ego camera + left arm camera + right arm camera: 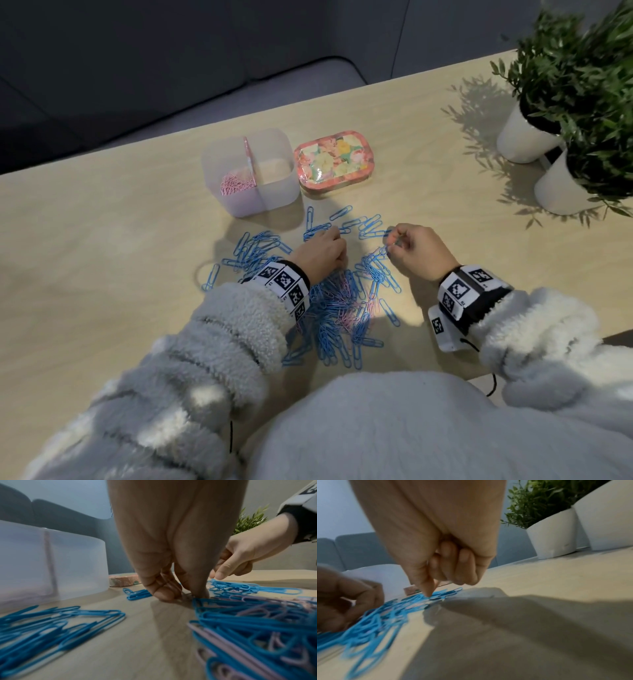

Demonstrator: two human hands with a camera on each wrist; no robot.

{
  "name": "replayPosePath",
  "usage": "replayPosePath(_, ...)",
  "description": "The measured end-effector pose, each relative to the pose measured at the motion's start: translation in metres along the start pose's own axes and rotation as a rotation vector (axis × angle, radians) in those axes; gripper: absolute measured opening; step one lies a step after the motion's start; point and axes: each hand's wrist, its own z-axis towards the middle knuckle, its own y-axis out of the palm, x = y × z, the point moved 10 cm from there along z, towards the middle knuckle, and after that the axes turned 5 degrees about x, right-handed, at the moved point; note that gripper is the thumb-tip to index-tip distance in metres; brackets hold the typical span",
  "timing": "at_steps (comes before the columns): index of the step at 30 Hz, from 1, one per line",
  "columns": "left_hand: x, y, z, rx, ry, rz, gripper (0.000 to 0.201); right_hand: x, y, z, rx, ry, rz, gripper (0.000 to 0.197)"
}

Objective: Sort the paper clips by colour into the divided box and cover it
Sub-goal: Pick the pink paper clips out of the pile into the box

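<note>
A translucent divided box point(274, 192) stands at the back of the table; pink clips point(236, 185) fill its left compartment, and the right one looks bare. Its floral lid point(332, 162) lies just to the right. A heap of blue paper clips point(339, 308), with a few pink ones mixed in, spreads in front of me. My left hand point(337, 238) is curled down at the heap's far edge, its fingertips point(164, 595) pinching what looks like pink clips against the table. My right hand point(392, 241) pinches a blue clip point(383, 248) lifted off the heap, thumb tip point(428, 593) pointing down.
Two white pots with green plants point(524, 137) point(565, 185) stand at the table's right end. More blue clips point(257, 250) lie scattered to the left of my left hand. A dark sofa point(102, 85) sits beyond the table's far edge.
</note>
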Motion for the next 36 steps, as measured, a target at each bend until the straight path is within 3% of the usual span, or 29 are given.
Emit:
replayPosePath(4, -0.004, -0.006, -0.004, 0.032, -0.053, -0.061, 0.013, -0.022, 0.019, -0.014, -0.064, -0.052, -0.098, 0.003)
replayPosePath(7, -0.007, -0.011, -0.008, 0.050, -0.064, -0.062, 0.014, -0.040, 0.021, -0.014, -0.049, -0.104, -0.237, 0.015)
replayPosePath(10, -0.014, -0.014, -0.013, 0.066, -0.077, -0.089, 0.011, -0.047, 0.020, -0.003, -0.079, -0.126, -0.321, 0.014)
replayPosePath(12, -0.024, -0.019, -0.017, 0.126, -0.131, -0.213, 0.009, -0.044, 0.026, 0.001, -0.180, -0.126, -0.378, 0.004)
replayPosePath(15, -0.044, -0.030, -0.025, 0.205, -0.286, -0.546, 0.012, -0.039, 0.036, 0.000, -0.318, -0.123, -0.401, 0.014)
replayPosePath(17, -0.056, -0.035, -0.031, 0.211, -0.354, -0.729, 0.012, -0.039, 0.041, -0.003, -0.377, -0.152, -0.420, 0.008)
replayPosePath(21, -0.067, -0.063, -0.046, 0.326, -0.392, -0.850, 0.013, -0.039, 0.049, -0.007, -0.453, -0.186, -0.439, 0.012)
replayPosePath(25, -0.094, -0.131, -0.059, 0.640, -0.379, -0.782, 0.018, -0.051, 0.034, 0.004, -0.374, -0.084, -0.125, 0.031)
replayPosePath(27, -0.113, -0.169, -0.068, 0.838, -0.381, -0.671, 0.018, -0.064, 0.027, 0.010, -0.324, -0.014, 0.084, 0.031)
replayPosePath(29, -0.128, -0.193, -0.075, 0.938, -0.425, -0.528, 0.017, -0.069, 0.030, 0.014, -0.312, 0.107, 0.344, 0.027)
replayPosePath(32, -0.144, -0.197, -0.069, 0.849, -0.486, -0.302, 0.016, -0.068, 0.044, 0.020, -0.337, 0.233, 0.476, 0.029)
replayPosePath(34, -0.153, -0.186, -0.064, 0.751, -0.544, -0.230, 0.018, -0.074, 0.049, 0.023, -0.331, 0.164, 0.389, 0.032)
replayPosePath(36, -0.150, -0.178, -0.064, 0.725, -0.559, -0.193, 0.020, -0.083, 0.047, 0.024, -0.302, 0.003, 0.227, 0.033)
